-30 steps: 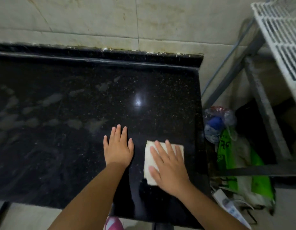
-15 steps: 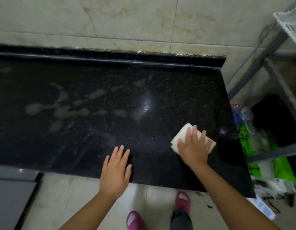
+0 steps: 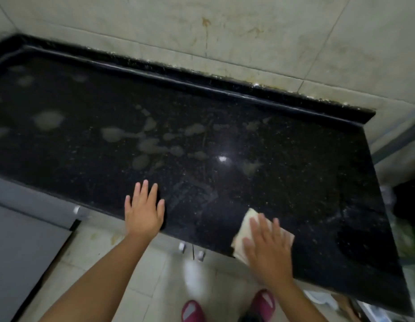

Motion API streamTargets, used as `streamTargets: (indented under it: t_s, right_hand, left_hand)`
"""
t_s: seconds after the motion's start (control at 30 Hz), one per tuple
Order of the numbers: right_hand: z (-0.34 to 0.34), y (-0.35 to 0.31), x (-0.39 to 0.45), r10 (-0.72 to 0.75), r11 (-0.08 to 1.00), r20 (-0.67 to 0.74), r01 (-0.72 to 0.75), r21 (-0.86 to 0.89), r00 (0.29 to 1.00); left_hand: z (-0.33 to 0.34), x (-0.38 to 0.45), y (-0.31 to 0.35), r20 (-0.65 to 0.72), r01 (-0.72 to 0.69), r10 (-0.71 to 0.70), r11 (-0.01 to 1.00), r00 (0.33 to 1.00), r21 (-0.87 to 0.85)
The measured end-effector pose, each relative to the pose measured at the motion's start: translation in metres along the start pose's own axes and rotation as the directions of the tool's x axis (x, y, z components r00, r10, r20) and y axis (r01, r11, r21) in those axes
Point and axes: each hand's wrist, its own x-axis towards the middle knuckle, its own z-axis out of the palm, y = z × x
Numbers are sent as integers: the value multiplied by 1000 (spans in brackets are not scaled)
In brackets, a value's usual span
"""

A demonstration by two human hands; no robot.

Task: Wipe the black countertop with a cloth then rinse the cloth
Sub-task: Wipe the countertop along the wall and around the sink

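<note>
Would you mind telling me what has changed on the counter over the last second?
The right hand, fingers flat, has slid the cloth back to the countertop's front edge, where it now partly overhangs. The left hand has drawn back to the same edge. Nothing was gripped or released; the pale smears farther back remain unwiped.

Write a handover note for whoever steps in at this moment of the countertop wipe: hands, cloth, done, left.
Right hand: flat, fingers straight, pressing the cloth at the front edge of the black countertop, right of centre.
Left hand: open, flat on the front edge, holding nothing.
Done: nothing clearly finished; the area beside the cloth looks freer of smears.
Left: pale smears across the middle and left; then rinse the cloth. No sink in view.
</note>
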Motion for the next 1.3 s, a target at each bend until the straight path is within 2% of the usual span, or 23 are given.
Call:
streamTargets:
  t_s: [0.07, 0.1, 0.17, 0.2, 0.3, 0.33, 0.37, 0.43, 0.47, 0.53, 0.57, 0.63, 0.77, 0.8, 0.87, 0.97, 1.03, 1.13, 1.23, 1.3]
  right_hand:
    - [-11, 28, 3, 143, 989, 5, -143, 36, 990]
    - [-19, 34, 8, 235, 969, 75, -240, 62, 969]
    - [-30, 29, 20, 369, 910, 103, -382, 162, 924]
    - [-31, 18, 29, 386, 894, 108, -400, 201, 916]
    - [-28, -38, 55, 216, 965, 35, -219, 147, 976]
    - [-29, -60, 63, 107, 988, -35, -103, 113, 994]
    - [-33, -83, 67, -3, 997, -4, 3, 77, 1000]
    - [-30, -122, 66, -194, 979, 85, 188, 74, 977]
    - [-30, -136, 65, -256, 963, 66, 248, 107, 964]
    - [-29, -144, 59, -334, 937, 59, 324, 131, 941]
    - [-28, -139, 54, -350, 936, 79, 344, 81, 934]
    - [-19, -114, 40, -274, 962, 58, 274, 6, 960]
    - [-6, -22, 17, -19, 999, 72, 16, 32, 997]
    - [-10, -1, 17, 51, 998, 38, -52, 40, 998]
    - [-23, 20, 29, 195, 979, 27, -196, 50, 980]
    - [-34, 4, 59, 366, 906, 29, -364, 217, 930]
    - [-36, -33, 76, 318, 925, 10, -313, 217, 948]
    - [-32, -95, 89, 73, 987, 5, -73, 141, 997]
    - [-24, -144, 80, -171, 978, -4, 171, 119, 985]
    - [-20, -149, 61, -241, 968, -34, 242, 59, 970]
  left_hand:
    - [3, 6, -7, 50, -29, 29, 1000, 998, 10]
    - [6, 6, -10, 67, -63, 61, 998, 996, 27]
    - [10, 4, -14, 44, -115, 113, 993, 993, 36]
    - [13, 4, -16, 25, -119, 118, 993, 993, 19]
    - [18, 5, -17, 15, -119, 119, 993, 993, 17]
    - [17, 8, -16, 5, -117, 117, 993, 993, 18]
    - [16, 10, -16, -3, -114, 115, 993, 993, 15]
    - [16, 11, -16, 13, -107, 107, 994, 994, 17]
    - [16, 10, -16, 16, -105, 105, 994, 994, 22]
    - [17, 9, -17, 16, -104, 104, 994, 994, 33]
    - [17, 9, -17, 16, -102, 101, 994, 995, 37]
    - [16, 9, -17, 17, -97, 96, 995, 995, 37]
    - [17, 7, -17, 13, -99, 99, 995, 995, 28]
    - [17, 6, -17, 19, -99, 99, 995, 995, 28]
    - [17, 6, -16, 40, -93, 91, 995, 995, 41]
    - [15, 9, -15, 24, -89, 88, 995, 996, 43]
    - [14, 10, -18, 17, -91, 90, 995, 996, 50]
    - [17, 10, -19, 25, -100, 99, 994, 995, 47]
    - [19, 10, -19, 7, -94, 94, 995, 996, 36]
    - [19, 9, -19, 2, -93, 93, 995, 996, 37]
